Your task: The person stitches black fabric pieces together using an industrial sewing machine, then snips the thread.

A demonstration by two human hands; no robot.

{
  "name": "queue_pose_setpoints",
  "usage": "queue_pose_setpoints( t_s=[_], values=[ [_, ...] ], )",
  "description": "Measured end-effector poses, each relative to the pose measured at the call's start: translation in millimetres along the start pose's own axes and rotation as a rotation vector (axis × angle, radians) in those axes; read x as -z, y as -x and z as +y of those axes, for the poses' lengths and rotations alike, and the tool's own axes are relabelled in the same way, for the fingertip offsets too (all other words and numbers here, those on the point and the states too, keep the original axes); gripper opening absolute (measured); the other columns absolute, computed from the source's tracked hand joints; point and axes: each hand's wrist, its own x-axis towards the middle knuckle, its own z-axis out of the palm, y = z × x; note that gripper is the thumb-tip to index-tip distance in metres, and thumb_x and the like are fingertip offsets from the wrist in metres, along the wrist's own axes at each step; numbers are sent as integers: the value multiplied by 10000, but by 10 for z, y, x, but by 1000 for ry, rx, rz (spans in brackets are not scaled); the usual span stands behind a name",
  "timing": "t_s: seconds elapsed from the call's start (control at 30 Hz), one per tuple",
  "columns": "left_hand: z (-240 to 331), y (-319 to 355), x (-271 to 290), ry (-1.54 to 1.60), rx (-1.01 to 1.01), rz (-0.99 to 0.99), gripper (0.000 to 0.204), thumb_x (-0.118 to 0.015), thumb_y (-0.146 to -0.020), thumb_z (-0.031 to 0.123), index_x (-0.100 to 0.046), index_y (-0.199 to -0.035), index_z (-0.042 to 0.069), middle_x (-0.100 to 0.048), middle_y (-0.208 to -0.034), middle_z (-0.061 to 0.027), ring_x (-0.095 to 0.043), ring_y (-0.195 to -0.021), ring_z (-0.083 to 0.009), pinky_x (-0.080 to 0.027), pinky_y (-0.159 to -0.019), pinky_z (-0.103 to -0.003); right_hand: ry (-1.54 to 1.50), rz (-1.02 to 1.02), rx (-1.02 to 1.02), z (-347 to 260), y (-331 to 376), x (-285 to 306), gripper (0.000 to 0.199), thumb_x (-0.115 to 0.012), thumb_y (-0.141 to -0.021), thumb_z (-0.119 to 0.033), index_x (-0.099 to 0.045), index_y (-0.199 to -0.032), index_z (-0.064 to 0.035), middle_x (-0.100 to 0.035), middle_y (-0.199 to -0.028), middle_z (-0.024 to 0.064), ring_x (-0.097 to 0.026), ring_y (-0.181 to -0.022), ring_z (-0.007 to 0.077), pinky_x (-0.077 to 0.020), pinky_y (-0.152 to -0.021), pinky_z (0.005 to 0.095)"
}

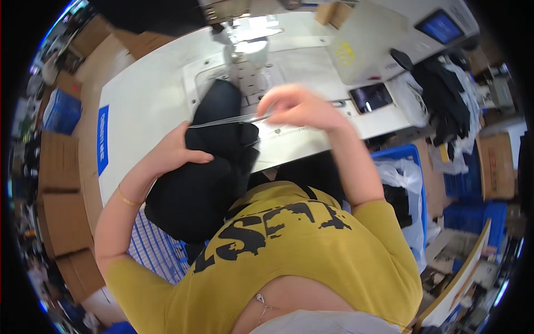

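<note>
A bundle of black fabric point(192, 192) hangs over the table's front edge, its upper part lying on the white sewing table point(139, 111). My left hand point(175, 150) is closed on the fabric's left side, thumb on top. From that hand a thin clear strip point(225, 121) runs taut across the fabric to my right hand point(300, 109). The right hand is raised above the table and smeared by motion; its curled fingers pinch the strip's end. Just beyond the fabric is the sewing machine point(253, 50), its needle area washed out by bright light.
A dark phone point(371, 98) lies on the table at the right. A small screen point(440, 26) stands at the back right, near dark clothes point(439, 92). Below the table are a blue bin point(418, 167) with a plastic bag and a blue basket point(153, 245). Cardboard boxes point(61, 161) line the left.
</note>
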Motion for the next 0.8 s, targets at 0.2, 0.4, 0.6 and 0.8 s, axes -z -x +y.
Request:
queue_pose_setpoints(
  t_s=[0.2, 0.4, 0.6, 0.8],
  values=[
    [568, -91, -477, -552, -282, -140, 726, -841, -655, 241, -466, -1212, -34, -611, -1071, -241, -595, -1033, -410, -481, -878, -448, -253, 360, 34, -349, -134, 61, 165, -682, -851, -82, -656, -1013, -77, -520, -587, -43, -404, -479, 10, -253, -428, 191],
    [532, 168, -423, -592, -597, 78, 996, -851, -633, 197, -301, -1414, -87, -573, -1058, -180, -564, -1006, -333, -413, -887, -405, 129, 793, -270, 456, 499, 354, 96, -652, -880, -95, -638, -966, -54, -502, -564, -34, -397, -480, 28, -273, -451, 209],
    [419, 20, -139, -296, -498, 60, 948, -867, -596, 145, -388, -1399, -9, -545, -1283, -197, -524, -1204, -344, -409, -1021, -400, 240, 975, -177, 624, 989, 248, 59, -611, -911, -51, -623, -927, 4, -544, -571, -10, -491, -517, 46, -364, -484, 228],
    [350, -185, -79, -219, -418, -6, 946, -866, -617, 177, -388, -1410, -16, -539, -1307, -198, -525, -1231, -322, -399, -1051, -371, 368, 936, -157, 217, 1111, 383, 120, -537, -932, -78, -627, -951, 0, -598, -623, 35, -535, -554, 95, -423, -542, 267]
  ],
)
